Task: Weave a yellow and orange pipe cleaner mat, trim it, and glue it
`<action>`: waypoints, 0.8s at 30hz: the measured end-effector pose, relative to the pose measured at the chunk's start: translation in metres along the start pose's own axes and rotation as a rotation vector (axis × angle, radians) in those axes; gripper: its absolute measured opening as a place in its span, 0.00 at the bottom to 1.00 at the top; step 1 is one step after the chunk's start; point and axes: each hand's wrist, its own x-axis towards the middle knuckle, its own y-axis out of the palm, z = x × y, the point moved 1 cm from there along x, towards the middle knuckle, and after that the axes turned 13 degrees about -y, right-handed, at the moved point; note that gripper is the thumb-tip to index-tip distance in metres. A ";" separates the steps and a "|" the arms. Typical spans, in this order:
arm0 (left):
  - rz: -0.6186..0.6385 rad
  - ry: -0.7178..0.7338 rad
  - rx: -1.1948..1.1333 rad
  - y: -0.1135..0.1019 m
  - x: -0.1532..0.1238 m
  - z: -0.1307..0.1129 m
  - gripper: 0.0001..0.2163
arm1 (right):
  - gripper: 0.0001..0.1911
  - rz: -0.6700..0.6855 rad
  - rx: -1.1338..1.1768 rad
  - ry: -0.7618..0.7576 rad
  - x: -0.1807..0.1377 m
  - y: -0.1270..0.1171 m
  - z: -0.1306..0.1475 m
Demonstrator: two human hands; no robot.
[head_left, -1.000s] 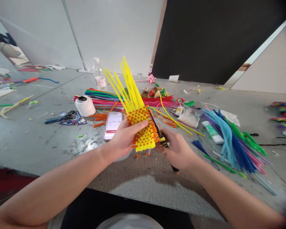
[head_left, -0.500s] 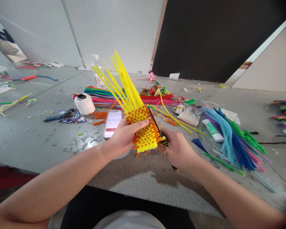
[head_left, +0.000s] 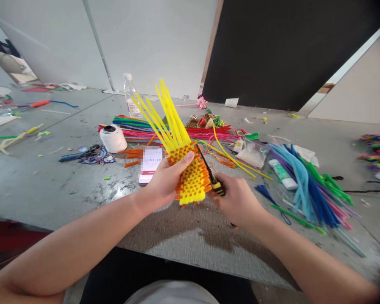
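My left hand [head_left: 171, 175] is closed on a woven panel of yellow and orange pipe cleaners [head_left: 192, 185], its thumb across the front. Long yellow stems fan out from the panel's upper edge, and short orange ends stick out along its sides. In my right hand [head_left: 237, 196] is a pair of scissors [head_left: 218, 185] with black and yellow handles. Their dark blade lies along the panel's right edge, beside the orange ends. My right fingers partly hide the handles, and how far the blades are apart is hard to see.
A phone [head_left: 151, 162] lies behind my left hand, near a white spool [head_left: 113, 138] and a plastic bottle [head_left: 131, 97]. Loose pipe cleaners [head_left: 307, 181], a white and green tube [head_left: 282, 174] and a clear bag [head_left: 252, 153] lie to the right. Bundled stems [head_left: 139, 126] stretch behind.
The woven panel has tipped slightly, its stem tips lower and further right, its bottom edge shifted left. The scissors' handles now show more beside the panel's right edge.
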 end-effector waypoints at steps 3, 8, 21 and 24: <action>0.010 -0.005 0.012 0.001 -0.001 0.000 0.13 | 0.13 -0.015 0.011 0.024 0.000 0.000 0.002; 0.001 -0.014 0.014 0.002 -0.002 -0.001 0.13 | 0.15 -0.105 -0.004 0.018 0.001 -0.002 -0.001; 0.019 -0.073 0.052 0.001 -0.004 0.005 0.14 | 0.13 -0.072 0.232 -0.075 0.003 0.005 -0.015; 0.028 -0.089 0.088 0.001 -0.004 0.007 0.15 | 0.14 -0.073 0.276 -0.078 0.003 0.005 -0.016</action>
